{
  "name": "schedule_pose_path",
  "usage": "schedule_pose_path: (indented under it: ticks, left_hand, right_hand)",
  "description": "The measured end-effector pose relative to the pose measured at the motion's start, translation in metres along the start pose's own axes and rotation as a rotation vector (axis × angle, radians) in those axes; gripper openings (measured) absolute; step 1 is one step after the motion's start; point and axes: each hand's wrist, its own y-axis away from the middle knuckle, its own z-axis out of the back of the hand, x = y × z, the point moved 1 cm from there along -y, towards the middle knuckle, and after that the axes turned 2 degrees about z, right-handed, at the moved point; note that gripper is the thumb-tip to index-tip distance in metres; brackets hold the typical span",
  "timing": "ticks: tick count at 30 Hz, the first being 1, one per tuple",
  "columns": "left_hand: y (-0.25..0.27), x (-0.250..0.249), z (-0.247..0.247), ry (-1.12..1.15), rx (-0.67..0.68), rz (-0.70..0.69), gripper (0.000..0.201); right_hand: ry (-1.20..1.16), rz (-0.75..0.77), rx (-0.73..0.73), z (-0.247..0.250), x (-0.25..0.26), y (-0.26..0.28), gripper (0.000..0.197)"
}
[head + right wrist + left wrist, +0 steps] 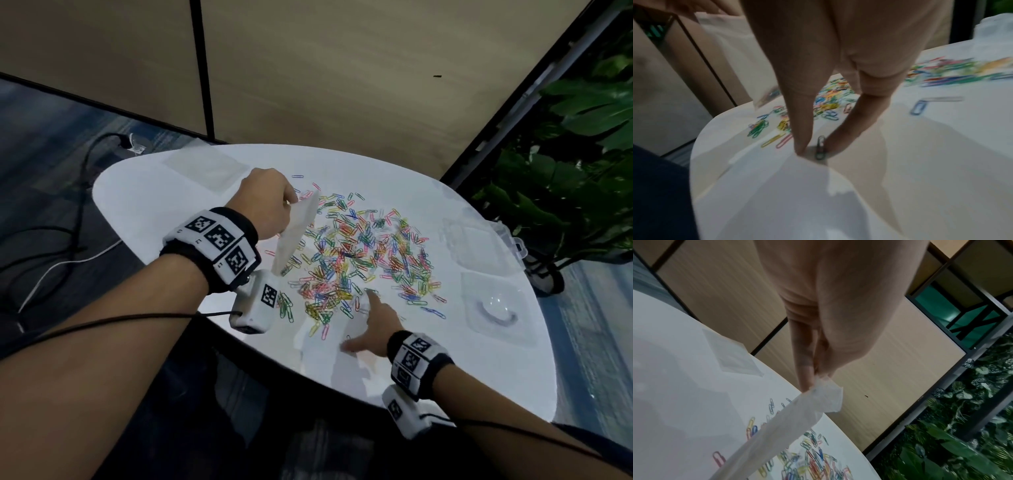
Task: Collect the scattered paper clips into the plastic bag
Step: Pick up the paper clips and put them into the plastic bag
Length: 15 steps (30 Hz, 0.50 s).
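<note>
Left grip (270,202) pinches bag (296,236) top, bag hanging left of pile (363,253); right grip (373,322), half-open, straddles a dark clip (820,148) flat on surface (445,359) just nearside of pile: best to close fingertips low, then lift.

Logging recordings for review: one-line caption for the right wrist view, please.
Right hand with thumb and forefinger either side of a dark paper clip on the white table; coloured paper clips scattered behind.
</note>
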Motion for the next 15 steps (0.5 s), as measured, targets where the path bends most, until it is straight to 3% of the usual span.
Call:
schedule_pose_path:
  ticks: [5, 13, 15]
  left_hand:
    - [0.012, 0.027, 0.017, -0.046, -0.011, 0.049, 0.028]
    - [0.007, 0.048, 0.028, -0.098, 0.018, 0.092, 0.027]
    - [0.006, 0.048, 0.027, -0.114, 0.022, 0.092, 0.026]
  right_hand:
    - [-0.061, 0.124, -0.122, -0.004, 0.046, -0.020, 0.113]
    - [0.285, 0.373, -0.259, -0.003, 0.074, -0.031, 0.024]
    - [0.294, 0.386, -0.266, 0.003, 0.074, -0.034, 0.016]
